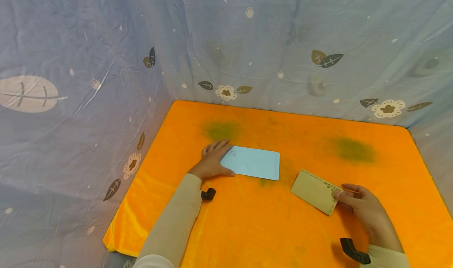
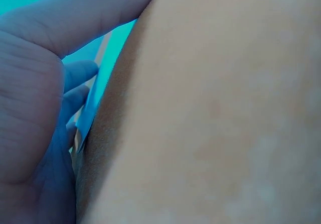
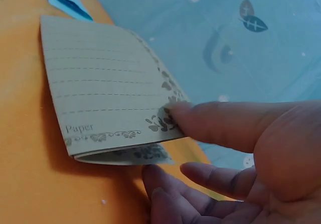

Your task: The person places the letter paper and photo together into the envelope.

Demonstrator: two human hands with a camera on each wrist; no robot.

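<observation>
A pale blue envelope (image 1: 253, 164) with small print near its left end is over the orange cloth. My left hand (image 1: 212, 160) holds that left end, thumb on the near long edge and fingers at the far one. In the left wrist view the thumb (image 2: 85, 13) and fingers stand on either side of the blue paper (image 2: 108, 83). To the right, my right hand (image 1: 361, 205) pinches a folded sheet of letter paper (image 1: 313, 191), cream, with a floral border. In the right wrist view, dashed lines and the word "Paper" show on the letter paper (image 3: 100, 78); the thumb presses on top, fingers beneath.
An orange velvety cloth (image 1: 247, 228) with darker greenish patches covers the table. Grey-blue curtains (image 1: 276, 44) with leaf and flower prints stand behind and at the sides. Black wrist devices (image 1: 209, 194) are at both sleeves.
</observation>
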